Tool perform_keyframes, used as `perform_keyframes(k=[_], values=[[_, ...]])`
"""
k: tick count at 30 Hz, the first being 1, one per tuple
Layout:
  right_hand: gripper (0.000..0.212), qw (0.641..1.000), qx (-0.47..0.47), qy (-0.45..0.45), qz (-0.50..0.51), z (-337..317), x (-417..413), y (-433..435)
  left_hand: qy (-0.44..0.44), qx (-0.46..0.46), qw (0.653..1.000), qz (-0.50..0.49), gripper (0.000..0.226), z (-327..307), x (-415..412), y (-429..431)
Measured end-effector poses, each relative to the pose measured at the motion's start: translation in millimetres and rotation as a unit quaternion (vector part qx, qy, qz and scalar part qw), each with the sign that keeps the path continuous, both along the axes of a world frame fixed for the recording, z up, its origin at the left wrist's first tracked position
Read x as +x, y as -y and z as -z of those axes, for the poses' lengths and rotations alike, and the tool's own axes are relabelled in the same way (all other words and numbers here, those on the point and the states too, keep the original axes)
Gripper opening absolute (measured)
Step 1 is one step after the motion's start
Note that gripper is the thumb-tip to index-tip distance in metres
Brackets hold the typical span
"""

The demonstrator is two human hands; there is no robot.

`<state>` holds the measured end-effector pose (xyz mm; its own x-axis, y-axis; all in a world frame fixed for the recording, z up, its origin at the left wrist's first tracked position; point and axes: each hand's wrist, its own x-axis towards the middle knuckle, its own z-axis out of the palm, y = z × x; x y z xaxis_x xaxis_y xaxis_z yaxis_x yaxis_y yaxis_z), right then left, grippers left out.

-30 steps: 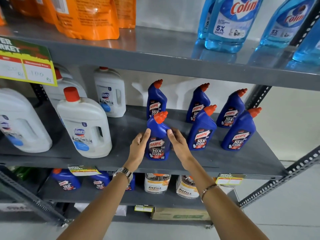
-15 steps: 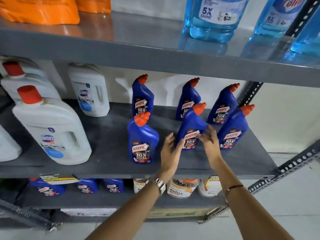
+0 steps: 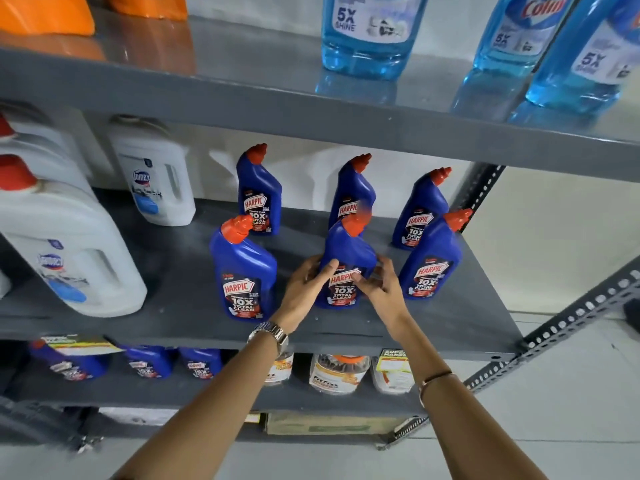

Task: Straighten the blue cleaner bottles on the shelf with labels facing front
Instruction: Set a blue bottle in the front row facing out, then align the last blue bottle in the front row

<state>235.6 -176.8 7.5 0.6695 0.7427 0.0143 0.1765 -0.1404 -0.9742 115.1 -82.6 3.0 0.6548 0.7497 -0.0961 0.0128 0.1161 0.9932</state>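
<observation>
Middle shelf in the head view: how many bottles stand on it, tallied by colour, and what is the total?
Dark blue plastic bottles with orange caps: 6, front row; back row.
White plastic jugs: at least 3 in frame.
Total: 9 visible.

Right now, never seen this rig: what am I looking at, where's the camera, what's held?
No machine: a person's two bare hands, filmed by one wide-angle camera worn on the head, looking down and forward. The grey metal shelf holds six dark blue plastic cleaner bottles with orange caps, in two rows, with white plastic jugs to the left. The left hand and right hand clasp the front middle blue bottle from both sides; its label faces front. The front left blue bottle stands free.
</observation>
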Motion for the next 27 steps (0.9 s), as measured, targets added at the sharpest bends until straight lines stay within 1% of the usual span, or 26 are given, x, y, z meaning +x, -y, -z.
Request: perform_keyframes(k=[4,6,11,15,16,18,20,21,22,24,25,27], values=[[0.04,1.0,-0.004,0.019,-0.011,1.1,-9.9,11.5,-0.006,0.0,1.0,0.008,0.037,-1.3,-13.3,11.1],[0.04,1.0,-0.002,0.019,-0.016,1.1,-14.3,18.3,-0.005,0.002,1.0,0.011,0.033,-2.5,-18.8,18.5],[0.039,1.0,0.001,0.024,-0.016,1.8,-22.1,25.8,0.0,0.005,1.0,0.004,0.029,0.6,-23.9,23.7],[0.04,1.0,0.005,0.024,-0.015,1.5,-23.0,26.3,0.008,-0.003,1.0,-0.008,0.036,-2.5,-23.8,28.0],[0.04,0.999,0.007,0.027,-0.017,1.3,-23.1,27.4,0.029,-0.006,0.999,-0.027,0.035,-4.8,-22.6,32.5],[0.043,0.999,0.021,0.03,-0.005,3.2,-21.4,33.3,0.088,-0.009,0.989,-0.119,0.034,-4.7,-19.7,48.7],[0.043,0.997,0.045,0.024,0.059,6.1,-15.8,44.3,0.116,0.013,0.967,-0.228,0.036,7.4,-17.1,71.9],[0.041,0.992,0.056,0.021,0.108,8.2,-10.4,51.0,0.117,0.024,0.963,-0.243,0.034,15.2,-14.8,86.6],[0.039,0.985,0.066,0.017,0.159,10.4,-3.5,58.1,0.12,0.027,0.965,-0.23,0.03,21.9,-11.2,101.8],[0.034,0.969,0.067,0.007,0.236,15.7,17.0,71.2,0.125,0.004,0.978,-0.17,0.024,31.0,3.7,126.9],[0.033,0.965,0.059,0.006,0.254,17.4,28.9,76.7,0.121,0.002,0.984,-0.132,0.026,33.4,14.2,134.5],[0.036,0.967,0.026,0.002,0.254,18.8,55.2,84.3,0.096,0.008,0.994,-0.047,0.029,30.1,41.0,138.4]])
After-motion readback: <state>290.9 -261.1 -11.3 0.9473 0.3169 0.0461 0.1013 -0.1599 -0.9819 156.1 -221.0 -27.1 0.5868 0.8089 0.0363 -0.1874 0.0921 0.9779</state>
